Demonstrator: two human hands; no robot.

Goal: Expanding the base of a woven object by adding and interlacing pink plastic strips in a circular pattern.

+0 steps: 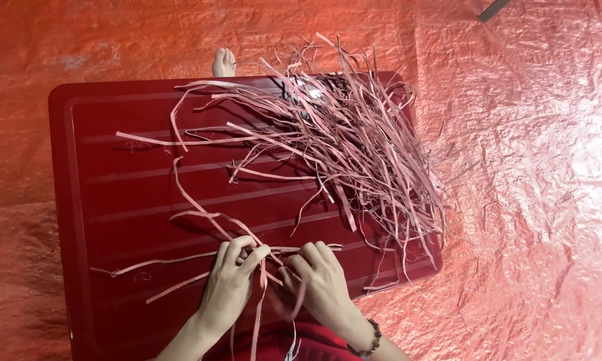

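Both hands [231,284] [321,284] pinch crossed pink strips [267,267] on a red table [114,200].

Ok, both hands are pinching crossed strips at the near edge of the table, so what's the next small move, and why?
Probably fold the strip under the left hand across towards the right hand and pull it snug. The strips cross between the fingers but look loose, with free ends trailing left over the red table. The pile lies farther off, so no new strip is at hand.

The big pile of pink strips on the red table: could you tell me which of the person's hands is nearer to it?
Right. The right hand lies just below the pile of pink strips, near its lower edge; the left hand is farther off to the left.
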